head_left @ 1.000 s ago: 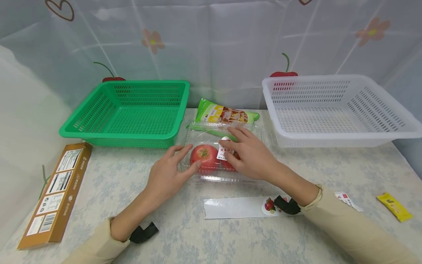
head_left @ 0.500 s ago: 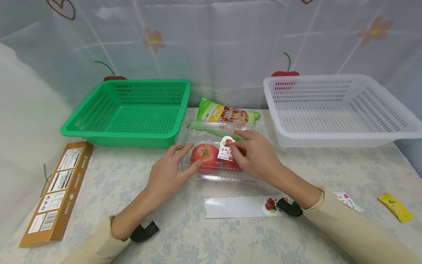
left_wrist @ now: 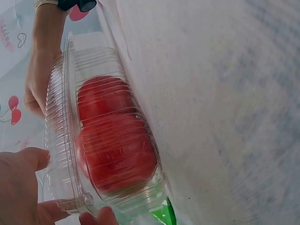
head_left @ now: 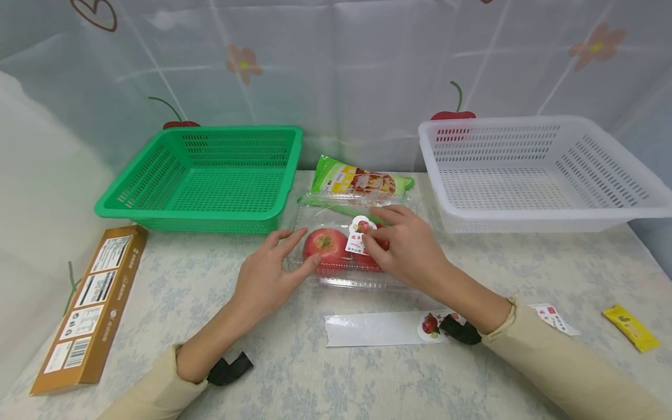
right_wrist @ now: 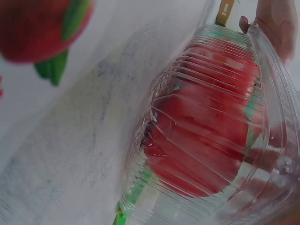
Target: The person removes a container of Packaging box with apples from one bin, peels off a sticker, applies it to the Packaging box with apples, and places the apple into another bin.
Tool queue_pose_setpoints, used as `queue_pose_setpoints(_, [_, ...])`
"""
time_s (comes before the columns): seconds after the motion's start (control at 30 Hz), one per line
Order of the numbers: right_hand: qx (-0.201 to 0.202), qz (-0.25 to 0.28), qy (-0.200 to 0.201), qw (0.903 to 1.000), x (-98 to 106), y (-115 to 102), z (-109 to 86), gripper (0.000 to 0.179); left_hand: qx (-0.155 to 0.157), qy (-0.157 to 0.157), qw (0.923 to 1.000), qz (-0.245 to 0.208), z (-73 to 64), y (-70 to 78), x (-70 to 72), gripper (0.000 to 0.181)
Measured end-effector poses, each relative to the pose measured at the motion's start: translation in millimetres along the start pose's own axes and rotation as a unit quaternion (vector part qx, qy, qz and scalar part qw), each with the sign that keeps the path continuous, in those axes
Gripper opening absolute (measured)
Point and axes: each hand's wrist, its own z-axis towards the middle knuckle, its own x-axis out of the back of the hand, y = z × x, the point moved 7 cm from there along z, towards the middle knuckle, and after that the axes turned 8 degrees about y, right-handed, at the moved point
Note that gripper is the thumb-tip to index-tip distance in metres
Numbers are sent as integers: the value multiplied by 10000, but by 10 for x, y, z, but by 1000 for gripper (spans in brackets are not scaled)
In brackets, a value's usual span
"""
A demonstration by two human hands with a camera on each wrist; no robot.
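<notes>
A clear plastic clamshell box (head_left: 362,281) holds two apples, one plainly seen as a red apple (head_left: 322,245) under the lid. On the lid lies a white label (head_left: 353,242) with an apple print and red lettering. My left hand (head_left: 269,274) touches the box's left front corner, thumb on the lid and fingers at the end; the left wrist view shows these fingers (left_wrist: 101,218) at the plastic. My right hand (head_left: 406,248) is over the lid's right half, bent thumb and index fingertips at the label's right edge, partly covering it. The second apple (right_wrist: 206,140) shows through the ribbed side.
Behind the box lies a green snack bag (head_left: 362,179). A green basket (head_left: 199,220) stands back left, a white basket (head_left: 551,223) back right. An orange-brown carton (head_left: 100,309) lies left; a backing strip (head_left: 367,329) and a yellow packet (head_left: 630,328) lie at the front and right.
My right hand's fingers have drawn back to the right from lying over the label, uncovering more of it. My left hand and the box have stayed in place.
</notes>
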Motion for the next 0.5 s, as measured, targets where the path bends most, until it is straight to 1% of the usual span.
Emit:
queue_pose_setpoints(0.1, [-180, -278, -456, 9984, -41, 19, -4, 29, 15, -37, 10000, -15, 1, 3, -3, 62])
queue_pose_setpoints(0.2, [-305, -647, -1085, 9915, -103, 41, 0, 42, 45, -64, 10000, -47, -1, 1, -4, 62])
queue_pose_setpoints(0.27, [-345, -727, -1325, 9879, -133, 58, -1, 47, 54, -67, 10000, -49, -2, 0, -2, 62])
queue_pose_setpoints(0.33, [-440, -595, -1253, 9894, -132, 75, 0, 45, 54, -54, 10000, -42, -2, 0, 0, 62])
queue_pose_setpoints(0.43, [-546, -165, -752, 9955, -90, 97, -5, 36, 18, -24, 10000, -21, 0, 4, 1, 62])
queue_pose_setpoints(0.5, [-481, -7, -357, 9982, -47, 90, -1, 29, -10, -3, 10000, -9, 1, 6, 2, 63])
